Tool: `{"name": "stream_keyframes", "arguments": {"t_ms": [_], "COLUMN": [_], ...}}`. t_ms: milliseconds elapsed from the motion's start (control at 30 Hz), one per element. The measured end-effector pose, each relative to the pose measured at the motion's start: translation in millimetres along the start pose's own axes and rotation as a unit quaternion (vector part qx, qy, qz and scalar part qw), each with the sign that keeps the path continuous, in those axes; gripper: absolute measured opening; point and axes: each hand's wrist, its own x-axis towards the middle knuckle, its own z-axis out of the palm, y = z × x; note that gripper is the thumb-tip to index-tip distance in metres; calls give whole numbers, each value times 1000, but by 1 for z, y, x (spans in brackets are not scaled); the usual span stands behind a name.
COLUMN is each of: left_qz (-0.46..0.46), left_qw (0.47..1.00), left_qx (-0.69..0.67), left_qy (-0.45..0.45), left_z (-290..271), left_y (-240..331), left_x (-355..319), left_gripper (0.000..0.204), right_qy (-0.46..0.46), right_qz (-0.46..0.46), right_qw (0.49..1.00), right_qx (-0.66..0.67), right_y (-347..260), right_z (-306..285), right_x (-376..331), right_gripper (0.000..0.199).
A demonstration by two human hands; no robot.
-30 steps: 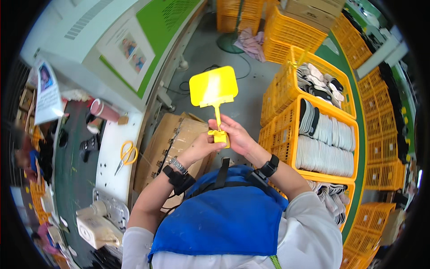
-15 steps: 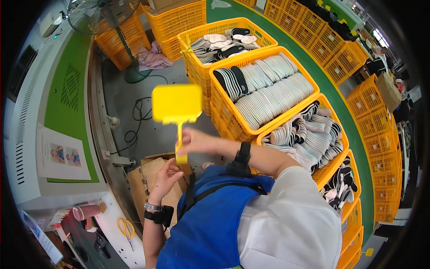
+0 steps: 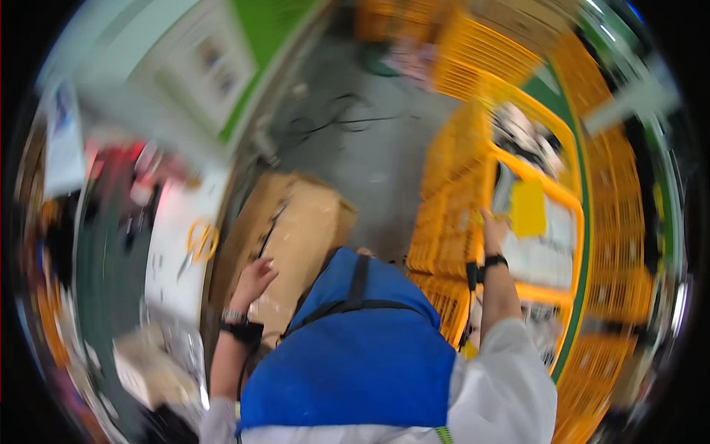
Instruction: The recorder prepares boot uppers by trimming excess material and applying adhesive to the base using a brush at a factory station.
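The picture is blurred by motion. My right hand reaches out over a yellow crate and holds a yellow flat paddle-shaped tag by its stem above the stacked items inside. My left hand is low at the left, fingers apart, resting on or just over a brown cardboard box; it holds nothing that I can see. Both wrists carry dark bands. A blue apron front fills the lower middle.
Stacked yellow crates run along the right, beside a green floor strip. A white table edge with yellow-handled scissors lies at the left. Grey floor with cables lies ahead.
My right hand has carried the yellow tag from in front of me out to the right over the crate. My left hand let go of the stem and dropped to the cardboard box. The view swung.
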Motion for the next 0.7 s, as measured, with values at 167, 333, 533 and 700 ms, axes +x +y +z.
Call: {"name": "stream_keyframes", "arguments": {"t_ms": [167,333,533,700], "left_qz": [-137,-261,-317,-388], "left_qw": [987,953,900,817], "left_qx": [24,4,-79,-229], "left_qy": [82,156,287,360], "left_z": [15,48,53,33], "left_y": [-71,-137,-195,-218], "left_x": [-78,-153,-170,-130], "left_gripper": [39,35,38,86], "right_qy": [28,-72,-223,-219], "right_qz": [-15,87,176,-27], "right_qw": [999,985,928,975], "right_qx": [-29,128,241,-3], "right_y": [8,-36,-34,-105], "right_z": [23,16,17,119], "right_x": [0,-25,-17,-83], "right_gripper": [101,93,35,43]}}
